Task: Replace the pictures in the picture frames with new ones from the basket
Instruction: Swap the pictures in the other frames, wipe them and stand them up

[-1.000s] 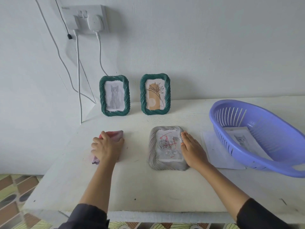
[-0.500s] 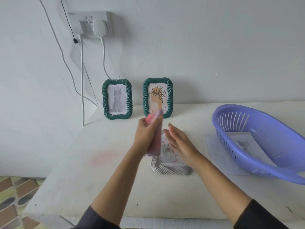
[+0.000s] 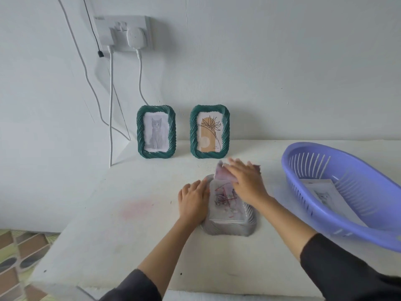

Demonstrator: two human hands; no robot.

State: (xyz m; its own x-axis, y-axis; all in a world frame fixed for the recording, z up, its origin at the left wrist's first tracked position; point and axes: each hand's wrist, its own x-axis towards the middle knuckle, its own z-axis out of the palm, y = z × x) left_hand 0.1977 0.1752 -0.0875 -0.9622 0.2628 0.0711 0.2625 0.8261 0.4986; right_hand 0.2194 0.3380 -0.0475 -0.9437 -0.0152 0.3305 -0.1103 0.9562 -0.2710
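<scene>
Pink cloth (image 3: 220,173) has moved under right hand (image 3: 247,183), over grey frame (image 3: 227,229).

Dark charcoal long sleeves (image 3: 347,270), forearms (image 3: 167,242) bare

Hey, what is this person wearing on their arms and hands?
Both arms wear dark, almost black long sleeves; the left sleeve and the right sleeve end near the elbows. The left hand and right hand are bare: no gloves, rings or watch show.

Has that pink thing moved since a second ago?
Yes. The pink piece went from the table left of the flat grey frame to its far end, under the right hand.
</scene>
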